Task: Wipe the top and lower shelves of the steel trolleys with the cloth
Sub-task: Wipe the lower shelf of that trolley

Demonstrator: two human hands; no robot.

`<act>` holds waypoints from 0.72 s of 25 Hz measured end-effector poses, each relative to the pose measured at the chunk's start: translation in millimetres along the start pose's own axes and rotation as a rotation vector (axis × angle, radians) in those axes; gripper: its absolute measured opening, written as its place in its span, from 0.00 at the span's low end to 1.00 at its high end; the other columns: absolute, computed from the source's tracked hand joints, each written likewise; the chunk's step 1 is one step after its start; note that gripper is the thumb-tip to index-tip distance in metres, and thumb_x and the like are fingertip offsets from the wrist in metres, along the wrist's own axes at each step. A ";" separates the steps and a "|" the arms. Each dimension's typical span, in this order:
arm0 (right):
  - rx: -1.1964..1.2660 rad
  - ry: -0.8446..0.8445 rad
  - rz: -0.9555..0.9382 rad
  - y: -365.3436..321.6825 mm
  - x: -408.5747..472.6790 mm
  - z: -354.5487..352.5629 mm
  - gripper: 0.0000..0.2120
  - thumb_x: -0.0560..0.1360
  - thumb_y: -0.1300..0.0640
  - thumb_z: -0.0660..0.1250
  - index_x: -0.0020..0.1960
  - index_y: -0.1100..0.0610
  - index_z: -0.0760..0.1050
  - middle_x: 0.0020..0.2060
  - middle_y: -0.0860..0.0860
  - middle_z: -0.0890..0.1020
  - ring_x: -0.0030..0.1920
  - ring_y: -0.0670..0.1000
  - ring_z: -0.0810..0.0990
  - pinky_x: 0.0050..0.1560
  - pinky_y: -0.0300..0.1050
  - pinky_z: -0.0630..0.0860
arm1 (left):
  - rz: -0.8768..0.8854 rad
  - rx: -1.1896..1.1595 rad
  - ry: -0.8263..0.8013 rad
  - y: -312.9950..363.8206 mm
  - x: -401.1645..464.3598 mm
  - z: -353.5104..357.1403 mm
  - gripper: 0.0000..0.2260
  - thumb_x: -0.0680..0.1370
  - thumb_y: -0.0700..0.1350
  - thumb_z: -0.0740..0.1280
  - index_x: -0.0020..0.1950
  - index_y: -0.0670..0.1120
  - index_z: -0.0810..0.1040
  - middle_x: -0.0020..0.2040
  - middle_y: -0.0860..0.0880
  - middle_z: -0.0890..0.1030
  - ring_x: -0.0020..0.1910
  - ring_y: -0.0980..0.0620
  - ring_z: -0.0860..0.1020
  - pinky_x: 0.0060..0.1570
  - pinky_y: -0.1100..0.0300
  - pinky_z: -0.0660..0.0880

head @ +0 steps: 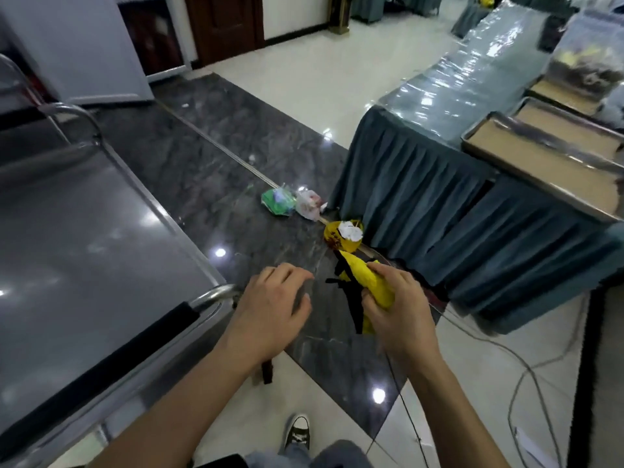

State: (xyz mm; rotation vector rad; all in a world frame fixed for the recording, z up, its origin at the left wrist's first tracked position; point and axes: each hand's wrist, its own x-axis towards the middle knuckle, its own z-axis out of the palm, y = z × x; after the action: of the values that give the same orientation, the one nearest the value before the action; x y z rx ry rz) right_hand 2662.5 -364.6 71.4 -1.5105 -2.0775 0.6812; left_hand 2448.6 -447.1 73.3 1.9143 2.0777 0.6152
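Glossy tiled floor [304,82] (skirted tables [422,184])

Bare forearms, light blue jeans [297,456] and a black-and-white canvas sneaker [297,432]

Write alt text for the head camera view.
A person's right hand grips a bunched yellow cloth above a dark marble floor, while the left hand hovers open beside a steel trolley at left. Litter lies near a skirted table holding metal trays.

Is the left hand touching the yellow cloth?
Apart. The head view shows dark floor between the open left hand and the yellow cloth, which the right hand grips.
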 end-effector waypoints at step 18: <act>0.077 -0.505 -0.452 5.2 425.3 82.0 0.21 0.75 0.49 0.69 0.68 0.42 0.73 0.58 0.45 0.78 0.58 0.49 0.76 0.58 0.55 0.76 | -0.623 0.037 0.192 -57.5 264.4 19.9 0.15 0.82 0.53 0.58 0.69 0.56 0.72 0.65 0.57 0.73 0.65 0.56 0.71 0.67 0.56 0.70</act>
State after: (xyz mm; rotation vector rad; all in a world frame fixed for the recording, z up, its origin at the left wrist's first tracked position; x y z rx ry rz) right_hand 2496.6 34.6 43.6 -0.8243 -2.6025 1.0162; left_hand 2378.9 -185.6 55.3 1.1398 2.6310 0.6212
